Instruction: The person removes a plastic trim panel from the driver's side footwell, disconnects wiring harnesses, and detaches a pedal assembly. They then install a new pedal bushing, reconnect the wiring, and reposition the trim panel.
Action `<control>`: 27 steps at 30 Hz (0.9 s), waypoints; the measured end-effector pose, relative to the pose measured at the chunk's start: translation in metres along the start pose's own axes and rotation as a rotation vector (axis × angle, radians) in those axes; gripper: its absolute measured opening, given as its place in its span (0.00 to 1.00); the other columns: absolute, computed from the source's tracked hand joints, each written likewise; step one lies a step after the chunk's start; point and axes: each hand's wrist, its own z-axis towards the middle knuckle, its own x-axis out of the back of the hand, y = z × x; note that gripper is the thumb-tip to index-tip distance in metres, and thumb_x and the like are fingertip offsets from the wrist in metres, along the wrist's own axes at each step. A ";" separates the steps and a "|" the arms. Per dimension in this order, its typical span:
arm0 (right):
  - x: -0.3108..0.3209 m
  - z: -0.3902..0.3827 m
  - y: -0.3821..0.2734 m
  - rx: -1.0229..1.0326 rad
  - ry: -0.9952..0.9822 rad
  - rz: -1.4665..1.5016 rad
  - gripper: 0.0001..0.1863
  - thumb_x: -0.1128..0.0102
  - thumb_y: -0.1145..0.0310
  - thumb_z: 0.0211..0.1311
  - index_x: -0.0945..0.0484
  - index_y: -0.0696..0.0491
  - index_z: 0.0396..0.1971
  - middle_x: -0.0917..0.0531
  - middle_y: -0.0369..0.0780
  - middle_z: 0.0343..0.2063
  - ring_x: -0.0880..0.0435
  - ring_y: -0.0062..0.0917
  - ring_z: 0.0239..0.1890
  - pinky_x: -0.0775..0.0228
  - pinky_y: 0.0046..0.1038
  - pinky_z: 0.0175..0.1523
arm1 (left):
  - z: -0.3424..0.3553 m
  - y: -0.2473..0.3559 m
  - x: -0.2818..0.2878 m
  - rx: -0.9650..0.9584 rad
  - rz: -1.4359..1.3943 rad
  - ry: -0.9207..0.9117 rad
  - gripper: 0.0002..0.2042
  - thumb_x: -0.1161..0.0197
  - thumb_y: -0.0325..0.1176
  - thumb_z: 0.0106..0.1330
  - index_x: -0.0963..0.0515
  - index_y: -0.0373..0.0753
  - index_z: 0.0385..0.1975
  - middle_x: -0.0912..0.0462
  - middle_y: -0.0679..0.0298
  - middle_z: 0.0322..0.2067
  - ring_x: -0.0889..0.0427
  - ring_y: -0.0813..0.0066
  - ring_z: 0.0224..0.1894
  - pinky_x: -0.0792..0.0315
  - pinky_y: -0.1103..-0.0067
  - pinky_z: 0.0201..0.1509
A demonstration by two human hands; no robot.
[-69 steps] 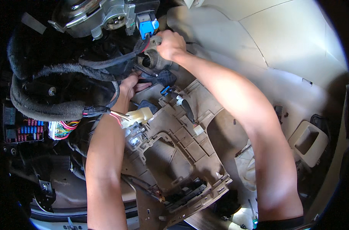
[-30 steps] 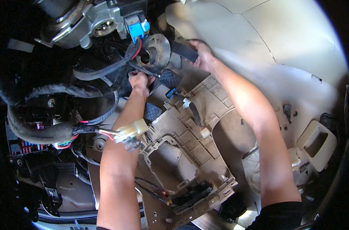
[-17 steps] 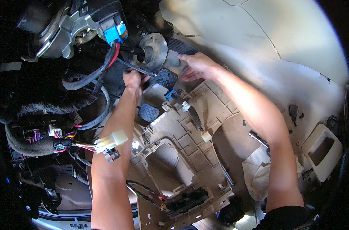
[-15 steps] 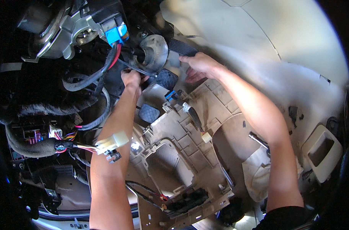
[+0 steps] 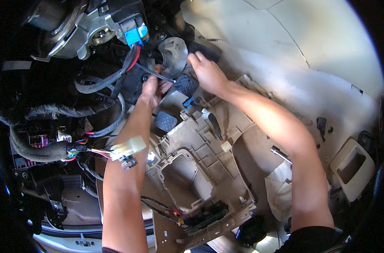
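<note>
My left hand (image 5: 155, 85) reaches under a dark cable (image 5: 155, 74) below a round grey flanged housing (image 5: 173, 52), fingers curled around something I cannot make out. My right hand (image 5: 207, 72) is bent with curled fingers just right of a ribbed square pedal (image 5: 185, 85), near the long black pedal (image 5: 208, 51); what its fingertips grip is hidden. A second square pedal (image 5: 165, 121) lies below my left hand. A blue connector (image 5: 134, 36) on a metal column assembly (image 5: 101, 33) is above.
A large beige trim panel (image 5: 208, 164) with loose connectors lies between my forearms. Harnesses and a white connector (image 5: 128, 147) hang over my left forearm, beside a fuse box (image 5: 37, 141). Pale floor lining (image 5: 284, 38), a metal tool (image 5: 279, 153) and a trim piece (image 5: 352, 168) are at the right.
My right hand has moved from the long black pedal's lower end leftward, close to the square pedal and flanged housing. My left hand has shifted slightly right, with its thumb reaching higher.
</note>
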 end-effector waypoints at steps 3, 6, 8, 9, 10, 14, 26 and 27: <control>-0.009 -0.009 0.002 0.154 0.044 -0.214 0.13 0.40 0.79 0.58 0.25 0.61 0.43 0.19 0.57 0.50 0.09 0.47 0.37 0.13 0.41 0.41 | -0.001 -0.001 0.002 -0.041 0.057 -0.152 0.25 0.31 0.56 0.71 0.21 0.43 0.56 0.15 0.60 0.46 0.15 0.70 0.42 0.19 0.76 0.48; -0.014 -0.009 0.005 0.116 -0.076 -0.291 0.19 0.39 0.76 0.59 0.27 0.57 0.52 0.21 0.52 0.56 0.09 0.44 0.32 0.14 0.44 0.39 | 0.002 -0.002 0.001 -0.053 -0.067 -0.110 0.21 0.28 0.45 0.71 0.21 0.40 0.55 0.14 0.56 0.47 0.12 0.65 0.45 0.15 0.73 0.52; -0.017 -0.003 0.008 0.112 -0.150 -0.341 0.21 0.39 0.74 0.59 0.26 0.55 0.54 0.21 0.51 0.59 0.08 0.40 0.32 0.13 0.39 0.37 | 0.004 -0.003 0.001 -0.093 -0.142 -0.114 0.18 0.26 0.39 0.70 0.21 0.39 0.55 0.14 0.55 0.48 0.12 0.63 0.47 0.14 0.70 0.54; -0.019 0.001 0.010 0.130 -0.168 -0.340 0.21 0.39 0.75 0.59 0.25 0.55 0.54 0.21 0.51 0.59 0.08 0.40 0.33 0.13 0.39 0.37 | 0.004 -0.002 0.002 -0.105 -0.153 -0.107 0.18 0.26 0.36 0.70 0.21 0.39 0.55 0.14 0.55 0.49 0.11 0.62 0.47 0.13 0.69 0.55; -0.020 0.005 0.011 0.133 -0.194 -0.353 0.21 0.39 0.75 0.59 0.25 0.54 0.54 0.21 0.51 0.60 0.08 0.40 0.33 0.13 0.38 0.37 | 0.004 -0.002 0.002 -0.115 -0.164 -0.101 0.18 0.25 0.32 0.69 0.21 0.38 0.55 0.14 0.54 0.49 0.11 0.61 0.48 0.13 0.68 0.56; -0.015 0.010 0.010 0.209 -0.267 -0.452 0.13 0.39 0.73 0.59 0.16 0.54 0.45 0.13 0.49 0.50 0.08 0.40 0.34 0.13 0.38 0.38 | 0.009 0.003 0.006 -0.168 -0.099 0.083 0.17 0.25 0.26 0.66 0.22 0.35 0.52 0.14 0.56 0.48 0.12 0.65 0.46 0.11 0.70 0.49; 0.041 0.000 0.013 0.362 -0.299 -0.372 0.07 0.39 0.71 0.56 0.12 0.53 0.26 0.11 0.49 0.27 0.09 0.45 0.33 0.16 0.44 0.39 | 0.006 0.011 0.017 -0.314 0.194 0.010 0.22 0.30 0.26 0.70 0.27 0.36 0.62 0.17 0.54 0.56 0.11 0.59 0.46 0.11 0.67 0.52; 0.039 -0.001 0.014 0.363 -0.273 -0.362 0.07 0.39 0.71 0.56 0.12 0.53 0.25 0.11 0.49 0.27 0.09 0.45 0.33 0.16 0.44 0.38 | 0.004 0.012 0.012 -0.273 0.234 0.000 0.21 0.32 0.27 0.72 0.27 0.35 0.62 0.16 0.52 0.55 0.10 0.58 0.44 0.10 0.67 0.49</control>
